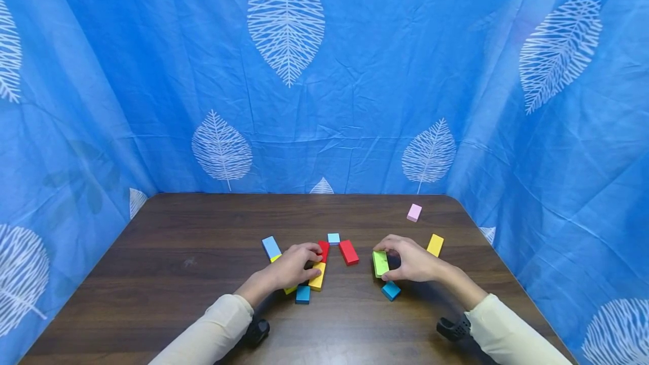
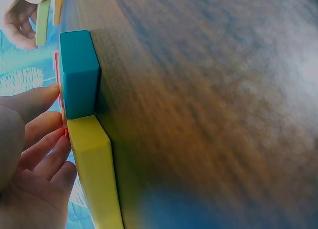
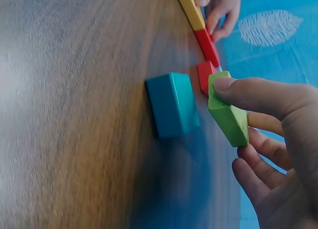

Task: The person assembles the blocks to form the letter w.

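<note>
Right hand (image 1: 409, 259) pinching green block (image 1: 381, 264), left hand (image 1: 293, 266) touching red block (image 1: 325, 249), grip unclear

The left arm (image 1: 210, 325) and right arm (image 1: 509, 331) slant inward from the head view's bottom edge; the left hand (image 1: 291, 266) has thumb (image 1: 311, 274) and bent fingers (image 1: 311, 249) parted, the right hand (image 1: 414, 262) pinches between thumb and fingers.

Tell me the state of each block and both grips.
Right grip: holding
Green: held in right grip
Left grip: hold unclear
Left red: partly covered
Middle yellow: partly covered
Left yellow: partly covered
Left teal: unheld
Right teal: unheld
Right red: unheld
Right yellow: unheld
Pink: unheld
Left blue: unheld
Far blue: unheld
</note>
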### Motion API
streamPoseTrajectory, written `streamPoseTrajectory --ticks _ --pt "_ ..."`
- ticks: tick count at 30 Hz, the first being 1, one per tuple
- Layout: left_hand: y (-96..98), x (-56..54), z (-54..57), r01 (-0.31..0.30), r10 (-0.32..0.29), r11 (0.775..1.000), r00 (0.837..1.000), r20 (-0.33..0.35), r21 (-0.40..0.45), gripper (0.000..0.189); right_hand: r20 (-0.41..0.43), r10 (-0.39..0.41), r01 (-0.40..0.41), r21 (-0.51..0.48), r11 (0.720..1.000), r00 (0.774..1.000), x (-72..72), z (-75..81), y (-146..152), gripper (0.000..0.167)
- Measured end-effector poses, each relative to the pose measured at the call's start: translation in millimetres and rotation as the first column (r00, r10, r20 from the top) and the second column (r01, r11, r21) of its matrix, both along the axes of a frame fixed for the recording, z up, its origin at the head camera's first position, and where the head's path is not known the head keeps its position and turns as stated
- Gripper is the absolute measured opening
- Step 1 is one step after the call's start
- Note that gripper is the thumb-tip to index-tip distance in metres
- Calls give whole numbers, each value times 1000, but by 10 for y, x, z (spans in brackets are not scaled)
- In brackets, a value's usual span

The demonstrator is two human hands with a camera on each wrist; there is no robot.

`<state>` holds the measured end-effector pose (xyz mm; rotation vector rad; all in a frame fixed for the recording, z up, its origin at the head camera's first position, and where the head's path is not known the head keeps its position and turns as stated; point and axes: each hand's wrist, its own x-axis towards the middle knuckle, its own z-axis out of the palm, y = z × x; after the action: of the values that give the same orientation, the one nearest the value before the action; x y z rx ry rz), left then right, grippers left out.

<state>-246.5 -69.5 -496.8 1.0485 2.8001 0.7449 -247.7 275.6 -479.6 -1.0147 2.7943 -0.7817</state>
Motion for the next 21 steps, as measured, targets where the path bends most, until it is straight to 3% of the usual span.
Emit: streamPoseTrajectory --ticks 21 --pt "4 -14 50 -1 1 1000 1000 27 -11 33 56 149 -154 103 983 987 108 35 -401 56"
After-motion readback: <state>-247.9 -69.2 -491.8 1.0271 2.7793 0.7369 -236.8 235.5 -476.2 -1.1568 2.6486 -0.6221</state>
